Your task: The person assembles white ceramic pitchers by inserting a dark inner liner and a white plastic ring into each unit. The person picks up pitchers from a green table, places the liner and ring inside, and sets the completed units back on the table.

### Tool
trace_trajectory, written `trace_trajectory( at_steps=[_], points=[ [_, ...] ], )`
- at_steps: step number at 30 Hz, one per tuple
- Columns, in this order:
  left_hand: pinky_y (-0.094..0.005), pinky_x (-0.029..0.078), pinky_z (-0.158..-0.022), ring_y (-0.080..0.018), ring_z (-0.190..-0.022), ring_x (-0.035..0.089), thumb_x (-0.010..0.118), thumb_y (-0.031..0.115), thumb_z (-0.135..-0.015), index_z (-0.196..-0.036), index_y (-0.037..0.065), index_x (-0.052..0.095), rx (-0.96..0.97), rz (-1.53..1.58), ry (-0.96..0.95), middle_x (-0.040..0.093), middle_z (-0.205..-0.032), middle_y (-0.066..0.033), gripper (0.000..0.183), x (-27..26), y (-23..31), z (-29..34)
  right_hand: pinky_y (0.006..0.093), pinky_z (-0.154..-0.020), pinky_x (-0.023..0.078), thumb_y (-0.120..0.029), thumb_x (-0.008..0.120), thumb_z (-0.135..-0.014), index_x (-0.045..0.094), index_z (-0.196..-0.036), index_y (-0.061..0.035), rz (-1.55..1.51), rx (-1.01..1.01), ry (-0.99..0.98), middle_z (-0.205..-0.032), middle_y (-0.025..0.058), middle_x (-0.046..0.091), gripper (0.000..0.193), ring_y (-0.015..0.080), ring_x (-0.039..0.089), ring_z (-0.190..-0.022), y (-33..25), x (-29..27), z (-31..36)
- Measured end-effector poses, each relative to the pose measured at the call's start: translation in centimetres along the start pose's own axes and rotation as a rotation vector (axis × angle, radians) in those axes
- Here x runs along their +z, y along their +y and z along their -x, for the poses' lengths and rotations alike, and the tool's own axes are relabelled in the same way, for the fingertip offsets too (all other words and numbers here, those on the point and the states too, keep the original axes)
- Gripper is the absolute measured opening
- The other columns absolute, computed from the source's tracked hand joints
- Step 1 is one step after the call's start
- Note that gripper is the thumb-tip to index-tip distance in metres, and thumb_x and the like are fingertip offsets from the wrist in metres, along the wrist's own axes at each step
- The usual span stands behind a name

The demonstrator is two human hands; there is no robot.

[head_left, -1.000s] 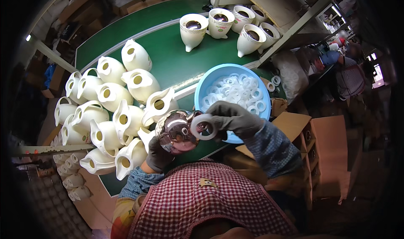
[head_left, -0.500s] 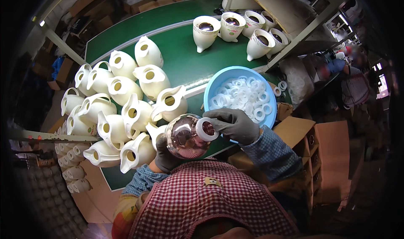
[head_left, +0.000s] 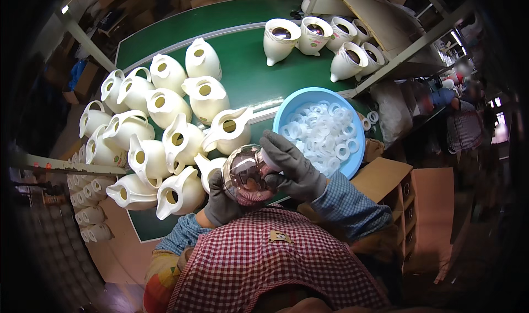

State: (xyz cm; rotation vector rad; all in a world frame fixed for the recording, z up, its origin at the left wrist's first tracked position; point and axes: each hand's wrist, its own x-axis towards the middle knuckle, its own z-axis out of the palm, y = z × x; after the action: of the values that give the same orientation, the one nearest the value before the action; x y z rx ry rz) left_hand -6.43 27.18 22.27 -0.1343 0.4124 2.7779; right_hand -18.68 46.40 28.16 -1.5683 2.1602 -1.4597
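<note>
Close to my apron I hold a shiny silvered glass flask liner point(head_left: 242, 176), tilted with its neck toward the right. My left hand point(head_left: 222, 204), in a grey glove, is closed round the liner's lower left side. The gloved right hand point(head_left: 295, 169) wraps the neck end, its fingers over a white plastic ring point(head_left: 270, 162) fitted there. Those fingers hide the mouth and most of the ring. Just beyond the right hand stands a light-blue basin point(head_left: 279, 108) full of loose translucent rings point(head_left: 322, 131).
Several cream jug bodies point(head_left: 169, 108) stand close together on the green table point(head_left: 248, 71) to the left. Cream jugs with dark liners inside point(head_left: 281, 40) stand at the far right. An open cardboard box point(head_left: 386, 175) is beside my right arm. Another person point(head_left: 463, 123) is far off right.
My right hand has shifted from pinching the ring's edge to covering the neck with its fingers. The liner has turned slightly, and its mouth no longer shows. The whole view has shifted a little.
</note>
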Motion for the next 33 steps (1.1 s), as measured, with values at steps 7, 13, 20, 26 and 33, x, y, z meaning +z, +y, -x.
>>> trace_trajectory(
  at_steps=[7, 13, 20, 26, 33],
  points=[
    [-0.0577, 0.034, -0.120, -0.0392, -0.142, 0.043, 0.064, 0.074, -0.080, -0.159, 0.015, 0.030, 0.214, 0.015, 0.099, 0.040, -0.158, -0.0167, 0.104, -0.1, 1.3, 2.8, 0.0498, -0.123, 0.023, -0.043, 0.069, -0.091, 0.030, -0.161, -0.0124, -0.321, 0.194, -0.134, -0.163, 0.0272, 0.026, 0.086, 0.0476, 0.024, -0.151, 4.2, 0.8, -3.7],
    [-0.0560, 0.040, -0.116, -0.0366, -0.140, 0.047, 0.055, 0.061, -0.090, -0.158, 0.015, 0.032, 0.426, -0.087, 0.242, 0.041, -0.157, -0.0147, 0.085, -3.8, 7.1, 7.1, 0.0469, -0.123, 0.025, -0.045, 0.079, -0.080, 0.035, -0.159, -0.0309, 0.610, 0.729, -0.446, -0.169, 0.0223, 0.006, 0.092, 0.0436, 0.020, -0.153, 7.7, 6.3, -7.7],
    [-0.0562, 0.040, -0.116, -0.0350, -0.142, 0.044, 0.058, 0.060, -0.090, -0.156, 0.017, 0.035, 0.494, -0.186, 0.284, 0.042, -0.156, -0.0123, 0.082, -5.1, 8.5, 8.1, 0.0447, -0.119, 0.036, -0.035, 0.088, -0.072, 0.069, -0.124, -0.0143, 0.296, 0.552, -0.042, -0.166, 0.0258, 0.021, 0.059, 0.0440, 0.035, -0.147, 12.6, 8.0, -4.4],
    [-0.0549, 0.040, -0.117, -0.0354, -0.139, 0.048, 0.058, 0.063, -0.089, -0.156, 0.011, 0.034, 0.442, -0.207, 0.231, 0.045, -0.154, -0.0156, 0.089, -5.0, 8.8, 7.3, 0.0427, -0.117, 0.036, -0.014, 0.079, -0.085, 0.065, -0.126, -0.0035, -0.148, 0.223, 0.342, -0.159, 0.0187, 0.040, 0.045, 0.0311, 0.044, -0.143, 3.4, -9.6, -0.2],
    [-0.0537, 0.039, -0.117, -0.0348, -0.140, 0.048, 0.054, 0.074, -0.088, -0.157, 0.011, 0.033, 0.197, -0.335, 0.085, 0.045, -0.156, -0.0144, 0.096, -1.6, 5.8, 2.2, 0.0437, -0.116, 0.036, -0.028, 0.066, -0.100, 0.046, -0.150, -0.0031, -0.594, 0.355, 0.757, -0.157, 0.0173, 0.043, 0.060, 0.0279, 0.044, -0.142, 2.7, -11.6, 7.5]
  ],
)
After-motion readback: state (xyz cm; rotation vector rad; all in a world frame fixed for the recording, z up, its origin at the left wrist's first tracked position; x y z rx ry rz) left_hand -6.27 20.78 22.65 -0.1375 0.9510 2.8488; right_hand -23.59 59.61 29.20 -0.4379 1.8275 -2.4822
